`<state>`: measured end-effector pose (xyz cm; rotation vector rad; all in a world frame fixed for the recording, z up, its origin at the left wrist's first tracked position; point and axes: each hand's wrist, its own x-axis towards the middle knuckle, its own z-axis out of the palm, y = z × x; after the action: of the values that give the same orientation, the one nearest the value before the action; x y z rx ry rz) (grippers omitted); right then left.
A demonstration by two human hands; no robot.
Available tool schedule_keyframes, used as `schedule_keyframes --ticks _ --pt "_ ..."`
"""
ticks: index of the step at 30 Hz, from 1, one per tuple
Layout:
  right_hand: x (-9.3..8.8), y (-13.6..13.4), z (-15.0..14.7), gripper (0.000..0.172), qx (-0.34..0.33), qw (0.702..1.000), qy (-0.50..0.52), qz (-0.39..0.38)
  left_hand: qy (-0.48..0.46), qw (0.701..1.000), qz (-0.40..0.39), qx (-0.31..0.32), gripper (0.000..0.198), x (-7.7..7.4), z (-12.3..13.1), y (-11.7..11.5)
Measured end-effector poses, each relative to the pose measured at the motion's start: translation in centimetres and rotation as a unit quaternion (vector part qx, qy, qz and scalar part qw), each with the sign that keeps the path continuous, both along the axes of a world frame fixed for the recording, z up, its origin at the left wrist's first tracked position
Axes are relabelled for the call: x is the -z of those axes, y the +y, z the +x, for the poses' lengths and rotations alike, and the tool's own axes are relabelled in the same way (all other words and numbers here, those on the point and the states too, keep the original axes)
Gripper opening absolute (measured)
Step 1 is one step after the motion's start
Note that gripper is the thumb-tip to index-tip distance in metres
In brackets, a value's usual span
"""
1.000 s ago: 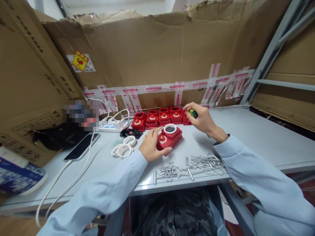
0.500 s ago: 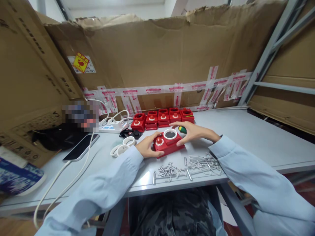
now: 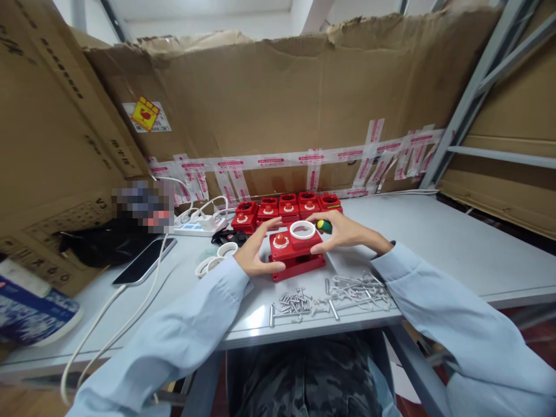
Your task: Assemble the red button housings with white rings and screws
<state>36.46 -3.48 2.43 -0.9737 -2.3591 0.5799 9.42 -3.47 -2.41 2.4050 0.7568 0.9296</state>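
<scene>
A red box (image 3: 295,250) with a red button and a white ring on top is lifted apart between my hands, its upper half raised above its base on the grey table (image 3: 456,243). My left hand (image 3: 254,252) grips the box's left side. My right hand (image 3: 341,231) grips its right side and also holds a small green-and-yellow tool (image 3: 324,225). A row of several like red boxes (image 3: 286,209) stands just behind.
Loose white rings (image 3: 215,259) lie left of the box, a pile of metal screws (image 3: 330,292) at the table's front edge. A phone (image 3: 145,259), white cable, power strip (image 3: 197,225) and black bag sit at left. Taped cardboard walls surround the table.
My right hand came down from the row of boxes with the tool and took the box's right side. Both hands then raised the box's upper half off its base.
</scene>
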Motion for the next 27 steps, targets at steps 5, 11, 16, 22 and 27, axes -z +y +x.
schedule_keyframes --ticks 5,11,16,22,27 --pt "-0.5 -0.1 0.1 0.059 0.002 1.0 0.031 0.003 -0.053 0.979 0.186 -0.065 0.07 -1.4 0.2 -1.2" --pt "0.1 0.2 -0.3 0.053 0.003 1.0 0.011 -0.017 0.123 0.917 0.372 -0.072 0.05 -2.4 3.2 -1.9" --pt "0.3 0.3 -0.4 0.05 0.001 1.0 0.024 -0.016 0.136 0.926 0.343 -0.077 0.043 -2.5 4.8 -1.2" --pt "0.5 0.4 -0.6 0.052 0.004 1.0 0.02 -0.011 0.118 0.926 0.353 -0.065 0.042 -2.2 4.7 -1.2" --pt "0.5 0.4 -0.6 0.051 0.0 1.0 0.022 -0.008 0.134 0.928 0.338 -0.075 0.051 -2.3 4.6 -1.1"
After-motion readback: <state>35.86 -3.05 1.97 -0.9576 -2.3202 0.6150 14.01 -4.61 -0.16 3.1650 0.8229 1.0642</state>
